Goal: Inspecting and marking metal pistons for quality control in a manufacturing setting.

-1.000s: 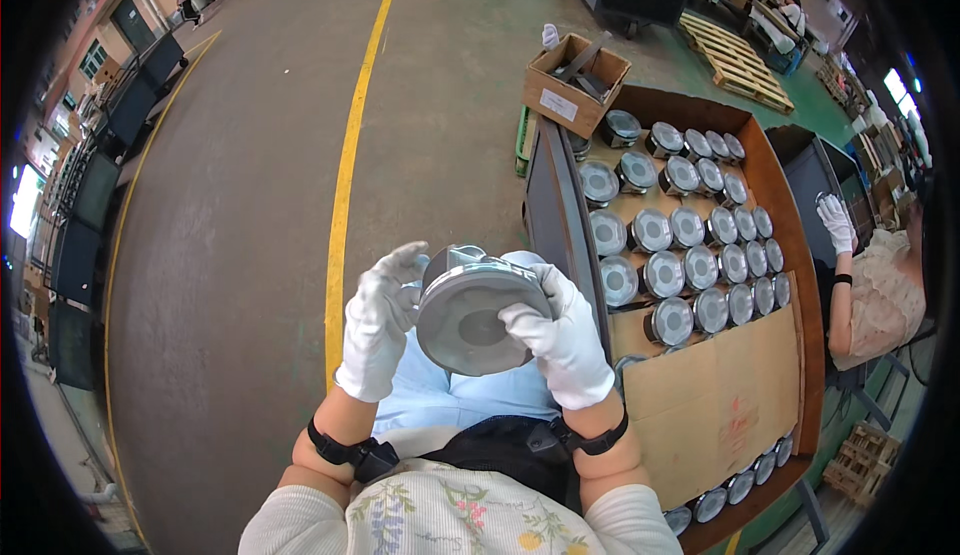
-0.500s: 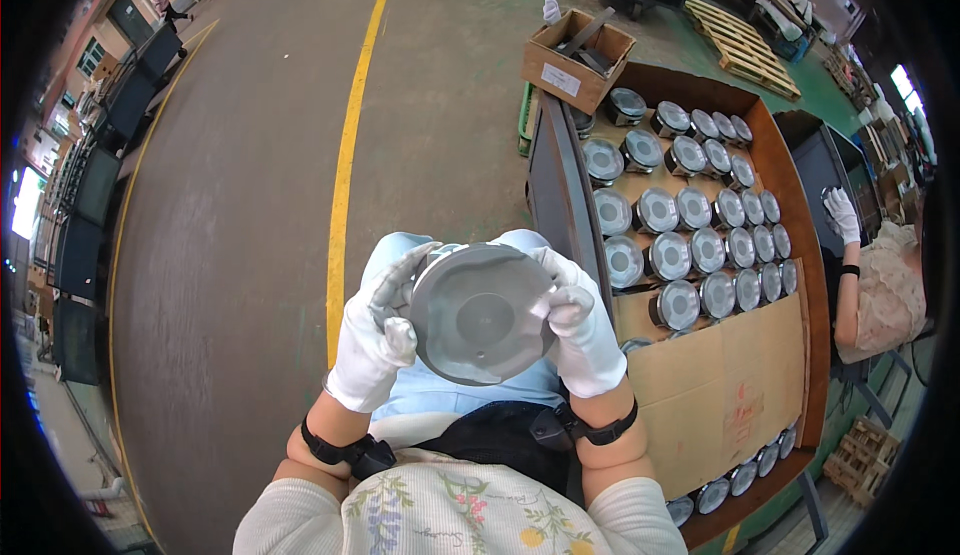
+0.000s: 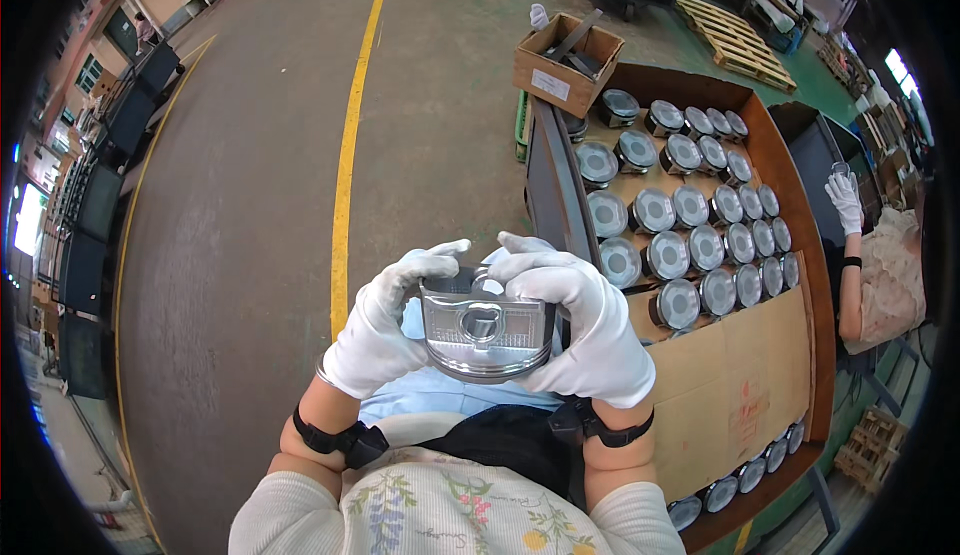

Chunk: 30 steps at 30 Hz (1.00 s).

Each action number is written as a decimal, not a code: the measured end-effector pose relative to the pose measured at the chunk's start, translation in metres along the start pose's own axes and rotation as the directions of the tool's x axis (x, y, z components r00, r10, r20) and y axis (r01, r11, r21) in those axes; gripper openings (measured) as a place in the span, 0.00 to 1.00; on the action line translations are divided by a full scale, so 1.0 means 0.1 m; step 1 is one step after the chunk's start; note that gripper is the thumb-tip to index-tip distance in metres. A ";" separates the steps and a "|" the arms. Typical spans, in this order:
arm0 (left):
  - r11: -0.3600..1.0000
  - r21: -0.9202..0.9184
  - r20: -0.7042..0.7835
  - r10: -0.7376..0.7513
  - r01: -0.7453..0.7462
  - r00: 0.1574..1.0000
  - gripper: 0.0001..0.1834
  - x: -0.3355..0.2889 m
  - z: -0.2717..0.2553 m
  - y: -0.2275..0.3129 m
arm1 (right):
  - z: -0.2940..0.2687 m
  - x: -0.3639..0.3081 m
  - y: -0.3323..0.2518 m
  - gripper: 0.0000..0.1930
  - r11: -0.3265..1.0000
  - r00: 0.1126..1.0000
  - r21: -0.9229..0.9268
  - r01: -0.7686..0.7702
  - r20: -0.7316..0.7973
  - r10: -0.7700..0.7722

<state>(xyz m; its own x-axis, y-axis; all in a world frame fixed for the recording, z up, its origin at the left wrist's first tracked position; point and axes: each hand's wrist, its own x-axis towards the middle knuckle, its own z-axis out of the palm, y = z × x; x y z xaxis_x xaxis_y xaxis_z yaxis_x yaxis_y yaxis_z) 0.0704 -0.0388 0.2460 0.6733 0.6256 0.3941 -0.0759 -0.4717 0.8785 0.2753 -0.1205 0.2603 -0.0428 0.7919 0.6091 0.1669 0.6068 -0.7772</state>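
Observation:
Between my two white-gloved hands, above my lap, is a metal piston (image 3: 487,337). Its side faces up at me, showing the round pin hole in the middle, and its ringed crown end points toward my body. My left hand (image 3: 392,313) grips its left side, fingers curled over the far edge. My right hand (image 3: 580,313) wraps the right side, with the thumb low and the fingers over the top. Both hands are closed on the piston, and the fingertips partly hide its far end.
To my right stands a large bin (image 3: 775,170) holding rows of pistons (image 3: 654,211), partly covered by a cardboard sheet (image 3: 720,395). A wooden box (image 3: 568,63) with dark pieces sits on its far corner. Beyond the bin, a co-worker's gloved hand (image 3: 845,203) shows. A yellow line (image 3: 350,155) crosses the floor.
The piston has been turned from its flat round crown facing me to its side with the pin hole. My hands have shifted their grip around it. The co-worker's hand moved slightly.

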 end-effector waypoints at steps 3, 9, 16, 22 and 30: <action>0.998 0.036 -0.027 0.049 -0.048 0.998 0.35 0.03 -0.01 -0.02 | -0.04 0.04 -0.02 0.29 0.994 0.998 -0.097 0.054 0.018 -0.052; 0.997 0.011 -0.029 0.072 -0.072 0.997 0.35 0.04 -0.02 -0.13 | -0.02 0.00 -0.07 0.28 0.964 0.999 -0.266 0.018 -0.032 -0.028; 0.994 -0.069 -0.133 0.079 -0.088 0.988 0.36 0.06 0.01 -0.01 | 0.02 -0.06 0.04 0.30 0.959 0.981 -0.226 -0.169 -0.130 0.142; 0.962 0.227 -0.042 0.165 -0.151 0.985 0.41 0.12 -0.04 0.11 | 0.11 -0.04 0.12 0.32 0.917 0.983 -0.360 -0.172 -0.125 0.136; 0.949 0.243 0.001 0.209 -0.203 0.978 0.49 0.29 0.06 0.20 | 0.19 -0.06 0.24 0.32 0.955 0.954 -0.100 -0.279 -0.138 0.265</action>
<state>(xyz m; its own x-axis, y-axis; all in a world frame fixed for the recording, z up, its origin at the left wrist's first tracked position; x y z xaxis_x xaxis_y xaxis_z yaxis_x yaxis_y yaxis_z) 0.0928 -0.0338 0.2733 0.6433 0.5125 0.5688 -0.0303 -0.7254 0.6877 0.2605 -0.1092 0.2348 0.1396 0.9069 0.3976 0.2697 0.3515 -0.8965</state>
